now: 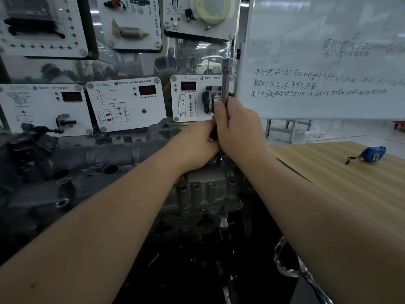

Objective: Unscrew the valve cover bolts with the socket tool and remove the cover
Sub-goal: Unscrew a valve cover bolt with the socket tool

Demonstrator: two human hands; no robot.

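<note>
A grey metal engine fills the lower middle, and its dark valve cover runs off to the left. My right hand grips the silver socket tool, whose shaft stands upright above my fist. My left hand is curled against the tool's lower end, just left of my right hand. The tool's tip and the bolt under it are hidden by both hands.
Training panels with gauges stand behind the engine. A whiteboard rises at the right. A wooden table on the right carries a blue tape measure. A chrome tool lies at the lower right.
</note>
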